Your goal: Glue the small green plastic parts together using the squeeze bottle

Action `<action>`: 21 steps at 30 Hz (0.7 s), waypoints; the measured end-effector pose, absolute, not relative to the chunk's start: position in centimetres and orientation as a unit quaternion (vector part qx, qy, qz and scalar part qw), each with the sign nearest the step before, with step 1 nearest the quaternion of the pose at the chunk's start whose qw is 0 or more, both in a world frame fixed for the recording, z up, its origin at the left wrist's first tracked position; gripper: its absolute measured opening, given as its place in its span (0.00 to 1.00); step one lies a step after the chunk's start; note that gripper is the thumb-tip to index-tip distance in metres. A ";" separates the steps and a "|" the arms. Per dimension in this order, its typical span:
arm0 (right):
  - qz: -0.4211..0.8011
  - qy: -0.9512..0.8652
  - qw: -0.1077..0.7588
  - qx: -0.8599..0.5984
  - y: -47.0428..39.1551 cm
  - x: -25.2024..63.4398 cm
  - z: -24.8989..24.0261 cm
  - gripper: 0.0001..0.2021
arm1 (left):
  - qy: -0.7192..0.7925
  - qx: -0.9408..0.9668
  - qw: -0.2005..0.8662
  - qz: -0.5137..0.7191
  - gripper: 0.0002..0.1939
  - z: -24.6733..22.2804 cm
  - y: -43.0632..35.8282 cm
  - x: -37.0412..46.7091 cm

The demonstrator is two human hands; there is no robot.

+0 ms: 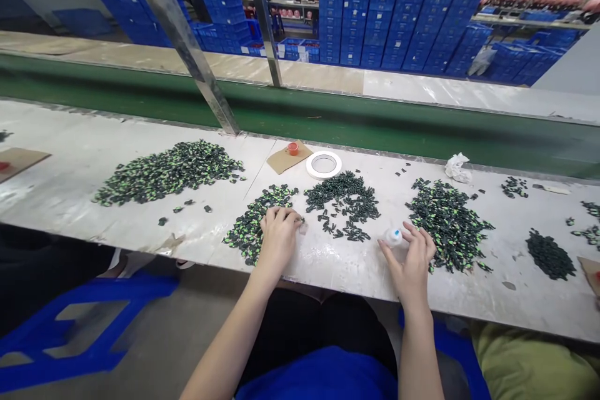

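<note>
My left hand (280,231) rests at the right side of a pile of small black and green parts (250,215), its fingers curled down and pressed together. What is between the fingertips is too small to make out; a small pale patch (302,227) shows beside them. My right hand (413,256) has thumb and fingers around a small white bottle (392,237) with a blue tip, just above the table. Between the hands and farther back lies a heap of small plain dark parts (344,197). Another black and green pile (445,225) is right of my right hand.
A white tape roll (324,165) lies behind the dark heap, beside cardboard (281,159) bearing a red cap-like piece (293,148). A large parts pile (171,172) is at left, crumpled white tissue (458,168) at right. Behind the table (94,137) runs a green belt (351,115) with metal posts (206,75).
</note>
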State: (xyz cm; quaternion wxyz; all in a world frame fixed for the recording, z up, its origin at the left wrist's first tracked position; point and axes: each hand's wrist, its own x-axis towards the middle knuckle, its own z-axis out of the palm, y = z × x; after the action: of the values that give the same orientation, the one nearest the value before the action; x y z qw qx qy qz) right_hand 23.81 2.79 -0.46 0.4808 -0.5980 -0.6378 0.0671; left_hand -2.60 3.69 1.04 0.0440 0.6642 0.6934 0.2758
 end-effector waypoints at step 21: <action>0.392 -0.387 0.569 -0.610 1.0 19.6 0.3 0.17 | 0.611 0.646 0.254 0.380 0.09 -0.9 -0.3 2.4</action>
State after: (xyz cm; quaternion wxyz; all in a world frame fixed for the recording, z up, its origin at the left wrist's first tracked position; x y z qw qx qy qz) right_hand 19.64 0.99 0.25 0.5692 -0.6103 -0.3872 0.3920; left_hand 2.35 -0.28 -0.87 0.2540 0.6460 0.6111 0.3804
